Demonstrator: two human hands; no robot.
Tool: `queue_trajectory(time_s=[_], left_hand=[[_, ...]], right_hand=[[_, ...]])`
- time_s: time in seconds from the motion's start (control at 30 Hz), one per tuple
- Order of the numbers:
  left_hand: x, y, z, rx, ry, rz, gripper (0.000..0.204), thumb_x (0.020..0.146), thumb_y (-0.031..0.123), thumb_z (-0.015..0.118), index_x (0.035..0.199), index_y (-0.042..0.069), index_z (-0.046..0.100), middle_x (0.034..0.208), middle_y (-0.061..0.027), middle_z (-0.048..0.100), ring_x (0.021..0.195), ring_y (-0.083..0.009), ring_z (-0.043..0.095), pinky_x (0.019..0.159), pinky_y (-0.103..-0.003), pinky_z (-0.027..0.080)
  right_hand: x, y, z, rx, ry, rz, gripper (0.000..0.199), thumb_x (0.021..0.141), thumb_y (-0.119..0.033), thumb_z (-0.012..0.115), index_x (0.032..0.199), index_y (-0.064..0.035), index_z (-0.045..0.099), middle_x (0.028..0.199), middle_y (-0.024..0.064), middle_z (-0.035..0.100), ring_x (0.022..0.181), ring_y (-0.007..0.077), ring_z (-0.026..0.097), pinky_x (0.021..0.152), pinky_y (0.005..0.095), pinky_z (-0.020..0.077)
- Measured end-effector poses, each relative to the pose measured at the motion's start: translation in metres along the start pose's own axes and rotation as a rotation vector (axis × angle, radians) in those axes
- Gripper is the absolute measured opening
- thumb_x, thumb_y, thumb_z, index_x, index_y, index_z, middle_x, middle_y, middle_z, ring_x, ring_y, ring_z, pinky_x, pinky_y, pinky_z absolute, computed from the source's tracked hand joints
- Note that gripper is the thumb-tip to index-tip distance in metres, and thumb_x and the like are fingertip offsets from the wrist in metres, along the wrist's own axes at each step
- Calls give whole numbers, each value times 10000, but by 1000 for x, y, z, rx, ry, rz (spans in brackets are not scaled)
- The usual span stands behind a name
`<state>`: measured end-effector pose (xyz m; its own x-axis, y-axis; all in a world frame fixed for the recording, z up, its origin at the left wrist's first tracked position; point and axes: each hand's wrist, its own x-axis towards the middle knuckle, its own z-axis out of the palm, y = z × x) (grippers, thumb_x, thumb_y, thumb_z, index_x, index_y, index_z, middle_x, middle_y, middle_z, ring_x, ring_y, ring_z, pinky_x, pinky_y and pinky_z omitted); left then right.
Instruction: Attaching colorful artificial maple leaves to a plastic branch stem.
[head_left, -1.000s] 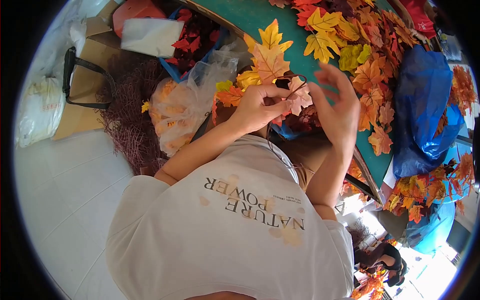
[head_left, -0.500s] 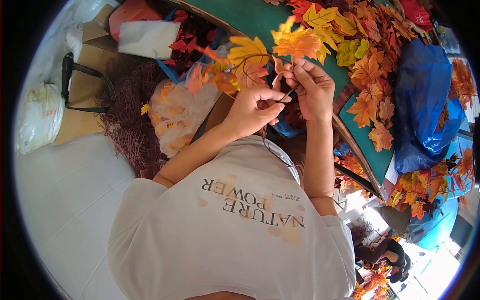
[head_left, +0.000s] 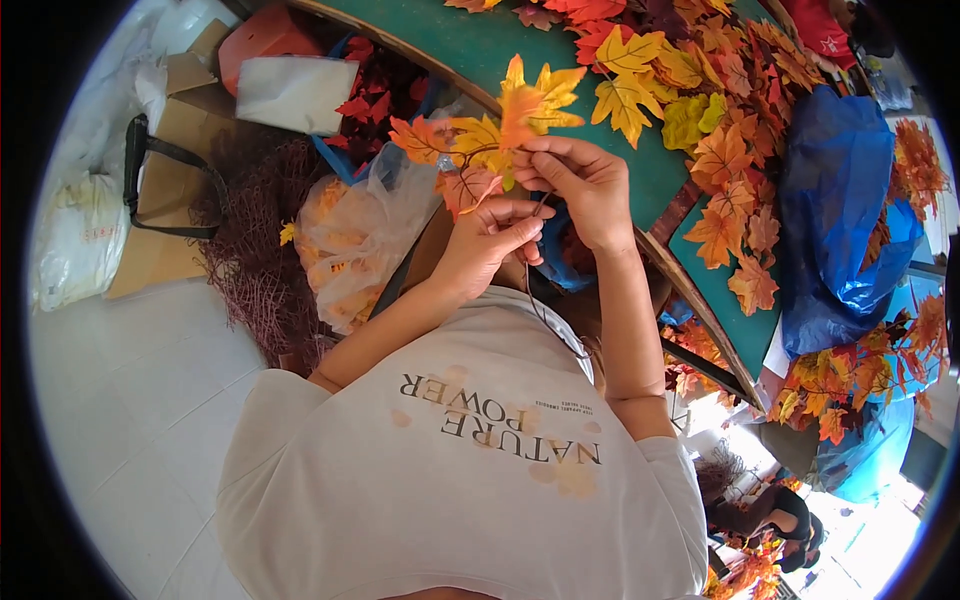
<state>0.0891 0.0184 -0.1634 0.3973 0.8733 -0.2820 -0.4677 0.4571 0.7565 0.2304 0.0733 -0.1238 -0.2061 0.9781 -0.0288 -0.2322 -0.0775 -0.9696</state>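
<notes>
Between my hands is an artificial maple branch (head_left: 478,140) with yellow and orange leaves. Its thin dark stem (head_left: 532,285) hangs down below my fingers in front of my shirt. My left hand (head_left: 490,240) is closed, thumb and fingers pinched round the stem. Just above it, my right hand (head_left: 575,180) pinches the branch at the base of a yellow-orange leaf (head_left: 545,95). The exact spot where the right fingertips grip is partly hidden by leaves.
A green table (head_left: 455,40) with a wooden edge carries a heap of maple leaves (head_left: 735,150). Blue plastic bags (head_left: 840,200) lie to the right. At left are a bundle of brown stems (head_left: 265,250), a clear bag of orange leaves (head_left: 345,240) and a cardboard box (head_left: 175,190).
Both hands have shifted left with the branch, the right hand more. Its leaves now sit closer together, and the right hand has come nearer the left.
</notes>
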Motion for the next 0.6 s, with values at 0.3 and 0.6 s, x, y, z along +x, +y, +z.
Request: queue_trajectory(time_s=[0.3,0.6], left_hand=[[3,-1,1,453,123,529,464,821,-11,623,1247,-7,438,729,-28,561,588,-72,550,536,-186,466],[11,0,0,728,198,613,493,766,-55,642,1205,-7,423,701,-74,574,598,-124,600,526,-245,481]], right_hand=[[-9,6,-12,195,33,56,285,958,-115,437,1123,80,565,982,162,654,840,179,654,762,289,534],[-14,11,2,-64,143,-164,326,979,-134,406,1260,19,468,1044,124,647,900,145,629,773,262,506]])
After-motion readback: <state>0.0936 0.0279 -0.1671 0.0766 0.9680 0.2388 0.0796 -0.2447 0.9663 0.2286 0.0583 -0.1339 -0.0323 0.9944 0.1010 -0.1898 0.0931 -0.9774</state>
